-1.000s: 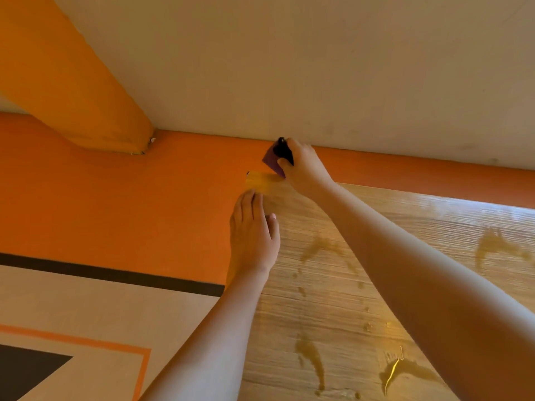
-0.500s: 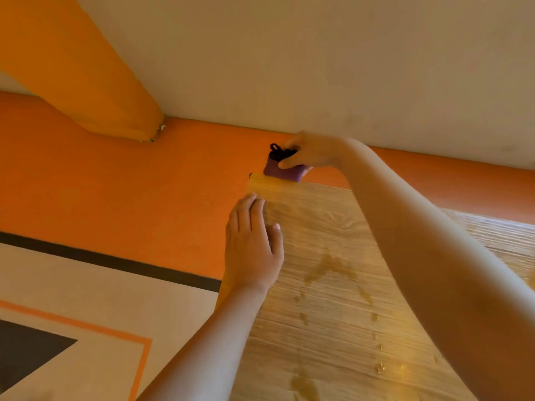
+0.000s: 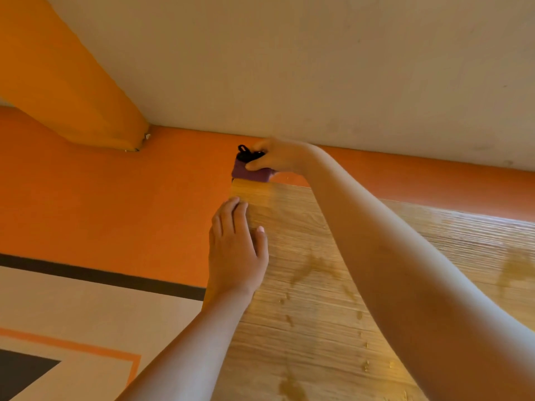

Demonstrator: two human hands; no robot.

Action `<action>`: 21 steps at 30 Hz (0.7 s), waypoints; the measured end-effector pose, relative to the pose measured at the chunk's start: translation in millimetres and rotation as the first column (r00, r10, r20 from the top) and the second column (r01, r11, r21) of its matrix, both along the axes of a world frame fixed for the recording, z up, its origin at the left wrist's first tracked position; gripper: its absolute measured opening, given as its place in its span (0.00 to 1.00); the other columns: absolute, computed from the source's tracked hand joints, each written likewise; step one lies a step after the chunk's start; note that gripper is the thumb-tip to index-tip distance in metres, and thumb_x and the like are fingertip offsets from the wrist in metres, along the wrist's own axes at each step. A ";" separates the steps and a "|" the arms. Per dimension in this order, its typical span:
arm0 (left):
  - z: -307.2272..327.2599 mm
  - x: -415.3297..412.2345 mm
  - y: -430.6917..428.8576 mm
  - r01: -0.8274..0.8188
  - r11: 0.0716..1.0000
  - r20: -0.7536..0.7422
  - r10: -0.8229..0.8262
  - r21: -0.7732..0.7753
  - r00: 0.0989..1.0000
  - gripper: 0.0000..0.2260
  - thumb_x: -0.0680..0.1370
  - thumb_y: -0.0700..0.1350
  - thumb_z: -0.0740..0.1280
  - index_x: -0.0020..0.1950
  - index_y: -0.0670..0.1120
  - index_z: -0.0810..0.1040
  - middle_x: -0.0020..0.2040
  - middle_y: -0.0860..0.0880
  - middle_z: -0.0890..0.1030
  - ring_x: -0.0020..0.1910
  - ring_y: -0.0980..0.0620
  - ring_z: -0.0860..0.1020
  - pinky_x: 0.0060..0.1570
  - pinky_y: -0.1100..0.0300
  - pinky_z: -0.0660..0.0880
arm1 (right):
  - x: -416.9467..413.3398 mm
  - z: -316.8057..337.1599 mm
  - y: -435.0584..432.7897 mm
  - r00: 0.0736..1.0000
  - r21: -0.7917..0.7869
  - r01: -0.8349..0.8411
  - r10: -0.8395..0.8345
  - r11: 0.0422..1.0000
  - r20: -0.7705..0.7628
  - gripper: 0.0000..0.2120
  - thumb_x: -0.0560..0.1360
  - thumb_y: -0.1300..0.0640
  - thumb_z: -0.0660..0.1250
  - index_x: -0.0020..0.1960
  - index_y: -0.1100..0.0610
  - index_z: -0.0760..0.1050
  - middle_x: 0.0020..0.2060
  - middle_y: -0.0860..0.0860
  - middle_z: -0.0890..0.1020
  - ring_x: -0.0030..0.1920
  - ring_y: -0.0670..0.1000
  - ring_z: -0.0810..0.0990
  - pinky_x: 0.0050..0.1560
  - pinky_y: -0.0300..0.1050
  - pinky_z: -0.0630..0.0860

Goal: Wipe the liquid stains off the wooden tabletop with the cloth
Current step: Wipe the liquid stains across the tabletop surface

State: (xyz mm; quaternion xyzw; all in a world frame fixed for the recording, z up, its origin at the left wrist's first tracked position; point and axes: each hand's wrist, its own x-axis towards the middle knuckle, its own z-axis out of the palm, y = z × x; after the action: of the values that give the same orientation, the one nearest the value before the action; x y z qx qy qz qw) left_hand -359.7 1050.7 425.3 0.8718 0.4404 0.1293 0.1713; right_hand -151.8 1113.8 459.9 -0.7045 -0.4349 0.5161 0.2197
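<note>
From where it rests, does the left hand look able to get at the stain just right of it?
Probably yes. The left hand lies flat at the tabletop's left edge, and the stain sits beside it on bare wood, with nothing between them; the right forearm passes beyond it.

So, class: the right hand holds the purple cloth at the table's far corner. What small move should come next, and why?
Probably draw the folded purple cloth back toward the brownish liquid stains on the wooden tabletop, since they remain unwiped, nearer than the right hand.
</note>
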 end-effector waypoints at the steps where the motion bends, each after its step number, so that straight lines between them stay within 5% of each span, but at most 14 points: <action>1: -0.2 -0.2 0.1 -0.001 1.000 0.004 0.001 0.002 1.000 0.20 0.79 0.50 0.58 0.69 0.43 0.69 0.70 0.47 0.67 0.70 0.48 0.64 0.69 0.52 0.66 | -0.6 0.1 0.0 1.000 0.002 0.010 -0.010 1.000 -0.016 0.13 0.76 0.56 0.67 0.60 0.57 0.74 0.48 0.53 0.78 0.45 0.51 0.77 0.44 0.45 0.77; 13: 1.1 -0.5 0.7 0.024 0.999 0.011 -0.023 -0.022 1.000 0.19 0.79 0.48 0.62 0.68 0.41 0.69 0.70 0.44 0.67 0.69 0.45 0.65 0.65 0.50 0.68 | 112.7 19.3 -188.9 0.926 -0.186 0.368 -0.376 0.911 -0.013 0.13 0.76 0.62 0.66 0.59 0.54 0.75 0.58 0.55 0.78 0.52 0.50 0.78 0.53 0.44 0.76; 17: 1.5 -0.2 0.2 0.027 1.000 0.008 -0.027 -0.016 1.000 0.19 0.79 0.48 0.61 0.68 0.41 0.69 0.70 0.44 0.67 0.69 0.45 0.65 0.64 0.51 0.68 | 98.9 18.8 -166.2 0.945 -0.181 0.327 -0.316 0.927 0.088 0.11 0.75 0.58 0.68 0.56 0.48 0.76 0.57 0.53 0.79 0.57 0.56 0.78 0.60 0.56 0.75; 21: 2.5 -0.3 -1.3 0.024 0.999 0.017 -0.024 -0.022 1.000 0.19 0.79 0.48 0.61 0.68 0.42 0.69 0.70 0.45 0.67 0.69 0.46 0.65 0.64 0.51 0.67 | 51.9 13.2 -107.3 0.965 -0.092 0.253 -0.243 0.963 0.102 0.08 0.76 0.56 0.67 0.54 0.48 0.76 0.52 0.51 0.79 0.52 0.54 0.79 0.53 0.50 0.77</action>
State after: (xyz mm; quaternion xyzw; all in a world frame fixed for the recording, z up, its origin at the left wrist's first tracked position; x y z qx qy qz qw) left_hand -360.0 1049.4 427.8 0.8738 0.4299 0.1299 0.1862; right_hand -99.9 1006.5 473.1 -0.7865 -0.3249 0.4743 0.2256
